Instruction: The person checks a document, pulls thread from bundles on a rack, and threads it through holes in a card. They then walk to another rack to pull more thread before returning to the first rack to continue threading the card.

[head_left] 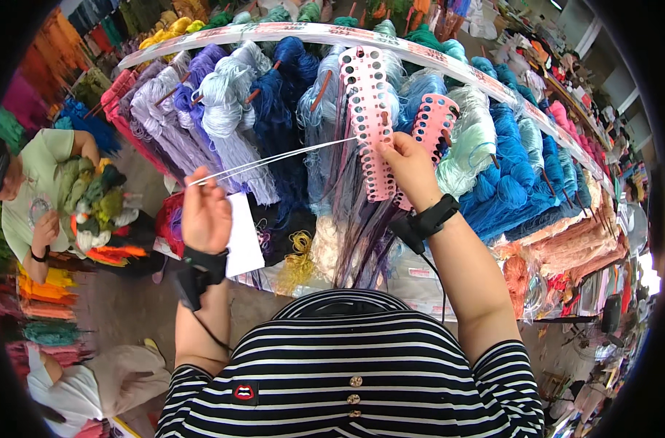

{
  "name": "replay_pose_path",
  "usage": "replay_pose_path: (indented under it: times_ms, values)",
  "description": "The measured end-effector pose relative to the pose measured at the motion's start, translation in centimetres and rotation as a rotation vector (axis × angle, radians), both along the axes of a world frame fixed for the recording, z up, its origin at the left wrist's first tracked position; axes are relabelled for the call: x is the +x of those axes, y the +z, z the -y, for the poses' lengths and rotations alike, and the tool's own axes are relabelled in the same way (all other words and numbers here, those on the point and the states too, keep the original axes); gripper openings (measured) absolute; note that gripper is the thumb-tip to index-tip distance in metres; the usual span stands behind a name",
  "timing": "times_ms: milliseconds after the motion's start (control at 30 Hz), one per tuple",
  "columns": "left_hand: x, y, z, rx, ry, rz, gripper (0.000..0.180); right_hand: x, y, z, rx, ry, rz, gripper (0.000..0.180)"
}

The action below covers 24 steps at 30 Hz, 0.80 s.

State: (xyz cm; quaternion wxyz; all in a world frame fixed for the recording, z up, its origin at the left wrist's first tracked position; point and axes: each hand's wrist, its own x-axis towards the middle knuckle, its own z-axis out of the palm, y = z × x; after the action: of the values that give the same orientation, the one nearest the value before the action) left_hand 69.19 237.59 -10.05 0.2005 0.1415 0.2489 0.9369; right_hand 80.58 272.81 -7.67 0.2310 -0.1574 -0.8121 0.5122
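A pink thread card [377, 160] punched with rows of holes is pinched at its edge by my right hand [411, 171]. Dark purple and grey threads [356, 237] hang down from it. Strands of white thread [281, 155] stretch taut from a hole in the card to my left hand [207, 217], out to the left with its palm showing and the strands at its fingertips. Behind my right hand, a second pink holed card [436, 120] is partly covered by the first card and the hand.
Hanks of lilac [157, 113], navy [270, 109] and bright blue yarn [504, 160] hang along a curved white rail [303, 31]. A white paper [245, 237] and a small yellow skein [297, 263] lie below. At the left, another person [44, 182] holds green bundles [91, 191].
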Motion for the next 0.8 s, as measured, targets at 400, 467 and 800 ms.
replay_pose_path:
  times_ms: [400,467,800]
  values:
    - [9.9,-15.6,18.9,-0.320,0.158,0.754,0.017,0.3,-0.2,-1.2,-0.006,0.046,0.010,0.024]
    - [14.2,-20.1,20.8,-0.739,0.115,0.909,0.022,0.1,0.0,-0.9,-0.018,0.056,-0.006,0.026]
    - [21.0,-19.9,14.1,-1.156,-0.199,0.792,0.039,1.1,0.7,-1.1,0.038,0.027,0.099,0.026]
